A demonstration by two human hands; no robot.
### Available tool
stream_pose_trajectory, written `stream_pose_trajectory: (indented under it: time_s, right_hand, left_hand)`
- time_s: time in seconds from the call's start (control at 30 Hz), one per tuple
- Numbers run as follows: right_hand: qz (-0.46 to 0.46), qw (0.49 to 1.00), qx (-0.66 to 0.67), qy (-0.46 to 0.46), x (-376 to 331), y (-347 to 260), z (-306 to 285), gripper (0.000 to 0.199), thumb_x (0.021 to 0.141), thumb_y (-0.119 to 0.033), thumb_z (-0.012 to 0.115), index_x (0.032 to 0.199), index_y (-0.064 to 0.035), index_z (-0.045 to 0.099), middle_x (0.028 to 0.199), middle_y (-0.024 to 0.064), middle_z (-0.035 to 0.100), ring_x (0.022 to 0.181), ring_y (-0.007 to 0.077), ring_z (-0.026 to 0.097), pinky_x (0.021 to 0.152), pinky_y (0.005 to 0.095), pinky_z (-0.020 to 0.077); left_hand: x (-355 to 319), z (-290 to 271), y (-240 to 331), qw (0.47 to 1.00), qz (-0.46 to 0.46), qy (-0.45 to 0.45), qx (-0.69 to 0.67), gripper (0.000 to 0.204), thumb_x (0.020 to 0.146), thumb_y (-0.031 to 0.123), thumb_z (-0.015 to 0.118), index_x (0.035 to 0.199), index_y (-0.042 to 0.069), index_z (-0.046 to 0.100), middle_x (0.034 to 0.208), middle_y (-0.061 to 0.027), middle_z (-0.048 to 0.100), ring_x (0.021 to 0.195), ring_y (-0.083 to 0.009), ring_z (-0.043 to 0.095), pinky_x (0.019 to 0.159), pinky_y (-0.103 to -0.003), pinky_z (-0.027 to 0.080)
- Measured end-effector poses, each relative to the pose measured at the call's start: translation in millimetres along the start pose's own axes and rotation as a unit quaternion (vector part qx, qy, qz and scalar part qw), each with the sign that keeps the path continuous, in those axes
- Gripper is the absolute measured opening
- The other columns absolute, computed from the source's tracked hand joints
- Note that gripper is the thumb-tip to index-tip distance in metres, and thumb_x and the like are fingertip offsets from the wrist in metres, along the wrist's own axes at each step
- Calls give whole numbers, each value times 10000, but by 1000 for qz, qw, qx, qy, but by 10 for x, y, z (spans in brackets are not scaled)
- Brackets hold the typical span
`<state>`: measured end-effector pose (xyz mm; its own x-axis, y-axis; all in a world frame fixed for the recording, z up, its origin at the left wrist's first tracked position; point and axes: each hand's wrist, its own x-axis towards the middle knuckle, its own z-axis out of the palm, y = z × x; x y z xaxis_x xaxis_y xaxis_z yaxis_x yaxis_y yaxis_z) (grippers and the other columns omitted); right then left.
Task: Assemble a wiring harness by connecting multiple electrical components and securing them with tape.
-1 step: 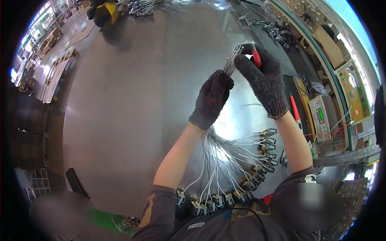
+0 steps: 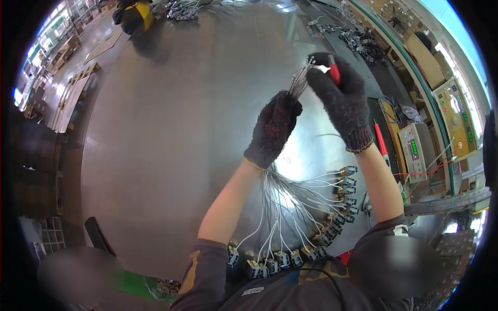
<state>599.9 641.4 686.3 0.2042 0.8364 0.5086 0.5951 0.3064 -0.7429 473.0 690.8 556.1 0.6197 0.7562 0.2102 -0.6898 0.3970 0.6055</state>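
Note:
My left hand [image 2: 275,124], in a dark knit glove, is closed around a bundle of thin grey-white wires [image 2: 275,194]. The bare-looking wire ends [image 2: 300,83] stick up in a fan above the fist. Below the hand the wires spread out to several small black blocks with brass-coloured parts [image 2: 332,230], lying in an arc near my body. My right hand [image 2: 345,101], gloved too, is beside the wire ends, its fingers bent around a small red-handled tool [image 2: 334,75]. Fingers hide most of that tool, so its exact kind does not show.
A red test probe [image 2: 382,140] lies on the right of the metal table [image 2: 150,155], beside a tester with a green display [image 2: 412,150]. A larger instrument [image 2: 457,119] stands further right. Piles of wired parts [image 2: 358,41] lie at the far right and far edge [image 2: 181,9].
My right hand has shifted slightly to the right with the red-handled tool, and its fingers have turned a little. The left hand and the wires stay in place.

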Motion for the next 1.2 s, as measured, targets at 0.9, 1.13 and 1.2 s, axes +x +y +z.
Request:
stream_pose_trajectory:
  time_s: [0.9,1.13,1.2]
  right_hand:
    - [-180,942,-282,-2,40,-296,-13,374,972,-108,640,1341,-158,677,1247,167,715,1077,313,735,905,368,569]
    - [-189,941,-280,-15,-7,-311,46,390,966,-100,625,1351,-148,667,1238,159,719,1049,308,743,898,366,570]
    - [-199,935,-293,-15,-19,-284,41,394,964,-98,624,1352,-147,665,1240,158,717,1034,313,745,889,369,574]
  left_hand:
    - [-64,332,259,998,41,47,-33,256,1103,326,525,1019,92,581,828,74,524,700,-24,438,601,-200,363]
    - [-58,150,343,991,48,4,121,283,1102,342,523,1021,78,587,843,67,535,721,-28,453,627,-209,398]
    - [-49,124,325,993,57,-25,105,295,1097,354,534,1027,74,594,848,65,541,729,-30,467,637,-214,415]
